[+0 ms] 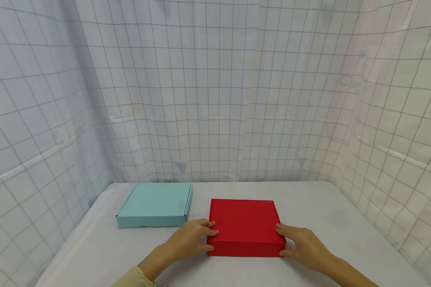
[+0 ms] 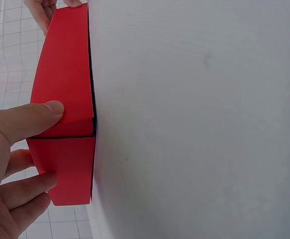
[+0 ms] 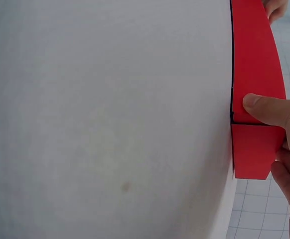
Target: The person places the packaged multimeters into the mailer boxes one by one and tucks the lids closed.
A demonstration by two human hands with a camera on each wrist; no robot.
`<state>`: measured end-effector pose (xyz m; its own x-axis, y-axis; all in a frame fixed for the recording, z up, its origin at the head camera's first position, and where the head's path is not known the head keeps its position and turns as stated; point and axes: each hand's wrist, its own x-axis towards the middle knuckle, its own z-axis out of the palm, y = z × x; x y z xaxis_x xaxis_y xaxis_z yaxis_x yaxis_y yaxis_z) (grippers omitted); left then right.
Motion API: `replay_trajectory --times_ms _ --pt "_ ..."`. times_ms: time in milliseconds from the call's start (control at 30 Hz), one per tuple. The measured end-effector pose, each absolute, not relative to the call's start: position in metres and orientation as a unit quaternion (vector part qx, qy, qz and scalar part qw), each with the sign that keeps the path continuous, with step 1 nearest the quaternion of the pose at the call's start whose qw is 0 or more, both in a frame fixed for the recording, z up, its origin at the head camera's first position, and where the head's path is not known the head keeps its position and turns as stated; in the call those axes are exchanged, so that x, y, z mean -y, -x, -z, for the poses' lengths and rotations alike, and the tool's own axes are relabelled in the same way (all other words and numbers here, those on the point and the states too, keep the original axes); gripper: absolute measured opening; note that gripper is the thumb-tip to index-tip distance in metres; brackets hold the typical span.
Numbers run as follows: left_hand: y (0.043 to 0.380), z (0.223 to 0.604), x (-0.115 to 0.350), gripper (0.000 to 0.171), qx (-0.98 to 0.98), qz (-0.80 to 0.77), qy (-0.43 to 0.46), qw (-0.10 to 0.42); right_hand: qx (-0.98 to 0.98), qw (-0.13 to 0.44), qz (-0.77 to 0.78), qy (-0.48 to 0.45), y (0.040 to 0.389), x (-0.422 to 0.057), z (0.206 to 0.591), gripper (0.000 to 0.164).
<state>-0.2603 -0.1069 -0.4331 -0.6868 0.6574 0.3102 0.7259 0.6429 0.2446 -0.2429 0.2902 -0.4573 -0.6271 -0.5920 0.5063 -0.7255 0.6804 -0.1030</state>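
Note:
A flat red cardboard box with its lid down lies on the white table. My left hand grips its left front corner, thumb on the front face and fingers at the side and top edge. At the opposite corner my right hand holds the box the same way. In the left wrist view the thumb presses the front face near a corner seam. The right thumb does likewise in the right wrist view, while the other fingers there lie partly hidden behind the box.
A closed light blue box of similar shape lies on the table to the left and farther back. White curtains with a dark grid enclose the table at the back and both sides.

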Motion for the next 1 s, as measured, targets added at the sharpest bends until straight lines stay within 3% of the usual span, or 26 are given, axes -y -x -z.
replay_trajectory --times_ms 567,1000 --pt "0.258 0.434 0.101 0.043 0.892 0.135 0.405 0.149 0.886 0.231 -0.14 -0.378 0.246 -0.289 0.454 0.061" --pt "0.257 0.426 0.097 0.04 0.899 0.128 0.398 0.129 0.883 0.234 -0.105 -0.393 0.25 -0.288 0.448 0.057"
